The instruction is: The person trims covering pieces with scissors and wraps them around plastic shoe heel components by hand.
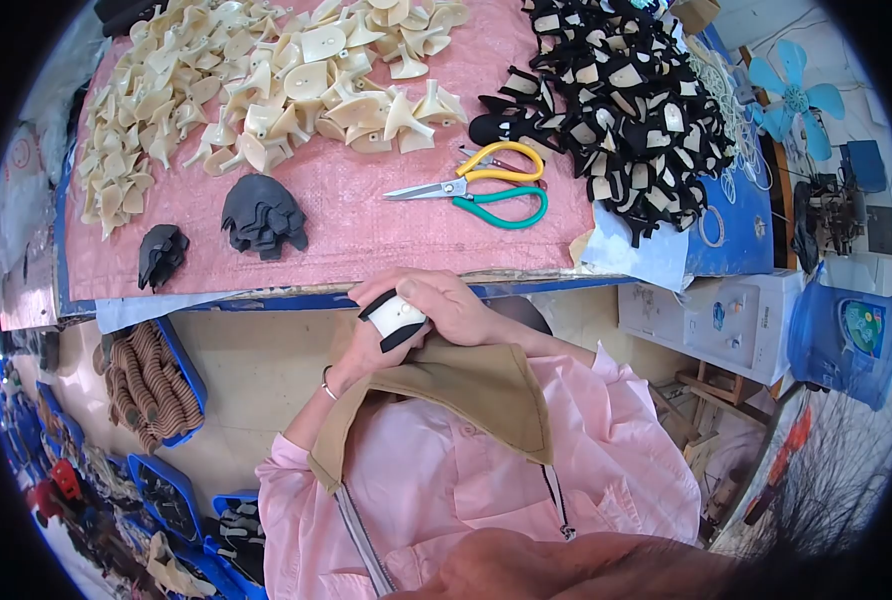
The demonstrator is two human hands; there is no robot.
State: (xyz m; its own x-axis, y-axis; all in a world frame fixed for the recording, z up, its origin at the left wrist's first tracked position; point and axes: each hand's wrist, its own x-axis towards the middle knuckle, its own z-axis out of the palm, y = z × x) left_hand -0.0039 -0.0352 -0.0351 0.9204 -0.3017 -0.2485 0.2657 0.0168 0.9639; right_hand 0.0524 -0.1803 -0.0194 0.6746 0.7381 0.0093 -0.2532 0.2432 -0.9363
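Both hands are together at the table's near edge, around a cream plastic piece [396, 316] with black material along its edges. My left hand [362, 345] holds it from the left and below, fingers partly hidden behind it. My right hand [444, 306] wraps it from the right, with the thumb pressed near its top. Beyond them on the pink sheet [356, 220] lie scissors [476, 186] with one yellow and one green handle. A stack of dark grey pieces [264, 216] sits left of the scissors, with a smaller dark stack [162, 255] farther left.
Cream plastic parts [306, 80] are heaped at the back left. Black-covered parts [646, 120] form a pile at the back right. Blue bins [188, 375] stand on the floor at left. A white cabinet [711, 320] and a teal fan [794, 98] are at right.
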